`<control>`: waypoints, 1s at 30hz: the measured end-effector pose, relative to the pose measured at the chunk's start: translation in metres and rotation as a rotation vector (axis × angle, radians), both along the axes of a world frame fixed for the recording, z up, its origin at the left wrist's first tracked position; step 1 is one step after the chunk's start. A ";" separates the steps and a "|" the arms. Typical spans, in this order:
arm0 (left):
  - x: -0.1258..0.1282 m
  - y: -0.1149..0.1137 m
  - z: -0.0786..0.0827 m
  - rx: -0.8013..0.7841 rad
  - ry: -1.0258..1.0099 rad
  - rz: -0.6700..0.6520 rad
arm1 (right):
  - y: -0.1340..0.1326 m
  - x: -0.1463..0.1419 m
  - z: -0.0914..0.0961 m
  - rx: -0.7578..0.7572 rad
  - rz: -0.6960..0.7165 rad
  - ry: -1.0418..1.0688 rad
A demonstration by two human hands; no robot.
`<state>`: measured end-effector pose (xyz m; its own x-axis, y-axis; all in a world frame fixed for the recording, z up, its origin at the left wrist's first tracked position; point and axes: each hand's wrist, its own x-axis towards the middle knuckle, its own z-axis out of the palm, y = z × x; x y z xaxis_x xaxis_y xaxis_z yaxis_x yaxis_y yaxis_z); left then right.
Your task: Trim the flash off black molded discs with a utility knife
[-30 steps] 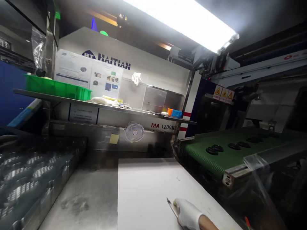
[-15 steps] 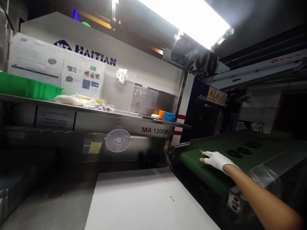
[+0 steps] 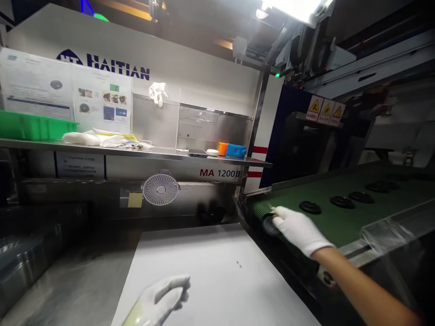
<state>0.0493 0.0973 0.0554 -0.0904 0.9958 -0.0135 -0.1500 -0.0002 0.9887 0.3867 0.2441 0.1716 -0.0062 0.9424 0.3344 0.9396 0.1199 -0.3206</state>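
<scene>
My right hand (image 3: 299,228), in a white glove with some bare fingertips, is at the near end of the green conveyor belt (image 3: 326,226). Its fingers are closed on a dark round disc (image 3: 271,225), which is blurred and hangs at the belt's end. A thin pale tip shows by the fingers; what it belongs to is unclear. Over the white sheet (image 3: 210,258), low in the picture, my left hand (image 3: 158,299) is gloved too, its fingers loosely curved and apart from the thumb, holding nothing visible.
Several black discs (image 3: 342,202) lie along the belt. A steel shelf (image 3: 163,154) carries a green bin (image 3: 37,126), white gloves (image 3: 84,138), and a blue and orange block (image 3: 236,150). Below it is a white fan (image 3: 161,189). Clear plastic (image 3: 387,233) hangs over the belt's near rail.
My left hand has come into view at the bottom. My right hand has shifted left to the belt's end and now has a disc in it. The view has turned slightly right.
</scene>
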 end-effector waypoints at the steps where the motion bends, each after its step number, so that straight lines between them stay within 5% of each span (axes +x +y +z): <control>1: 0.007 0.003 0.002 -0.020 -0.123 -0.019 | -0.018 -0.027 -0.015 -0.034 0.137 0.066; 3: 0.015 0.006 0.000 -0.099 -0.421 -0.034 | -0.052 -0.088 -0.050 -0.140 0.380 0.196; 6: 0.010 0.004 -0.015 -0.246 -0.788 -0.114 | -0.090 -0.179 -0.095 -0.244 0.560 0.350; 9: -0.013 -0.002 -0.029 -0.341 -0.974 -0.116 | -0.109 -0.248 -0.124 -0.265 0.617 0.407; 12: -0.039 -0.013 -0.033 -0.357 -1.041 -0.026 | -0.117 -0.287 -0.136 -0.239 0.610 0.418; 16: -0.060 -0.028 -0.027 -0.298 -1.033 0.146 | -0.130 -0.300 -0.133 -0.231 0.575 0.470; 20: -0.070 -0.039 -0.024 -0.256 -1.011 0.231 | -0.147 -0.280 -0.128 -0.237 0.596 0.601; 26: -0.061 -0.033 -0.025 -0.147 -1.002 0.215 | -0.161 -0.245 -0.157 -0.363 0.671 0.601; 30: -0.042 -0.014 -0.022 -0.076 -0.973 0.173 | -0.149 -0.238 -0.167 -0.267 0.651 0.503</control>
